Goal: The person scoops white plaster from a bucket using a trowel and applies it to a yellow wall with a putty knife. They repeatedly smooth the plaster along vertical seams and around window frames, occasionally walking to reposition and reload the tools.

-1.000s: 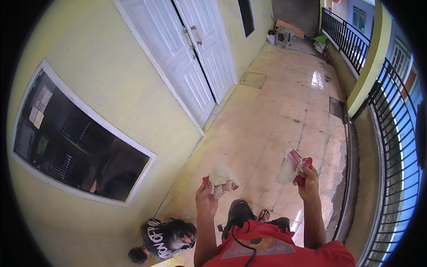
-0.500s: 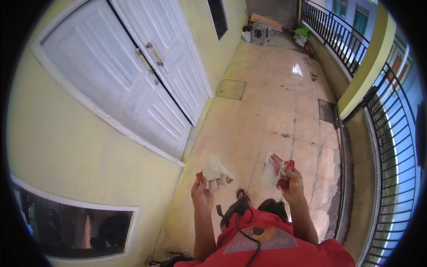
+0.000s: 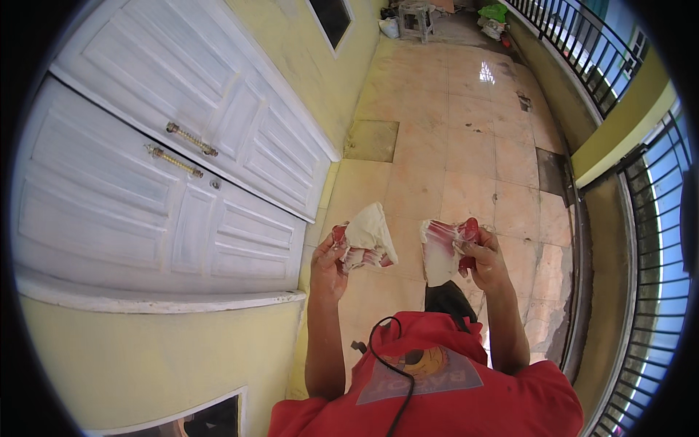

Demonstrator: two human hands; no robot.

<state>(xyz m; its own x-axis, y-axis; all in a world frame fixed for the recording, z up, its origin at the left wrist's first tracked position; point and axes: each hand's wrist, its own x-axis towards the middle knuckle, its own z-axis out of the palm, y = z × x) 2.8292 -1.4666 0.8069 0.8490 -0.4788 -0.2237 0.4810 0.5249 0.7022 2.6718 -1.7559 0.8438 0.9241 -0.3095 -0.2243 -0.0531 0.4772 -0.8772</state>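
Observation:
My left hand (image 3: 328, 268) grips a red putty knife by its short handle. Pale cream putty (image 3: 368, 229) is heaped thickly across that left knife, with red ribs of the blade showing through along its lower edge. My right hand (image 3: 486, 261) is closed around the red handle of a second putty knife (image 3: 443, 234). Its wide blade bears thin smears of white putty over red ribs. Both knives are held in front of me, blades turned toward each other with a small gap between them. My fingers look smudged with putty.
A white double door (image 3: 175, 211) with brass-coloured handles stands in the yellow wall at left. Peach floor tiles (image 3: 415, 160) stretch ahead, some broken or patched. A black railing (image 3: 648, 291) runs along the right. A grey stool (image 3: 416, 23) and bags stand at the far end.
Both hands have come up higher in the picture and the two knives are closer together. The view has shifted, bringing more of the door into the left side.

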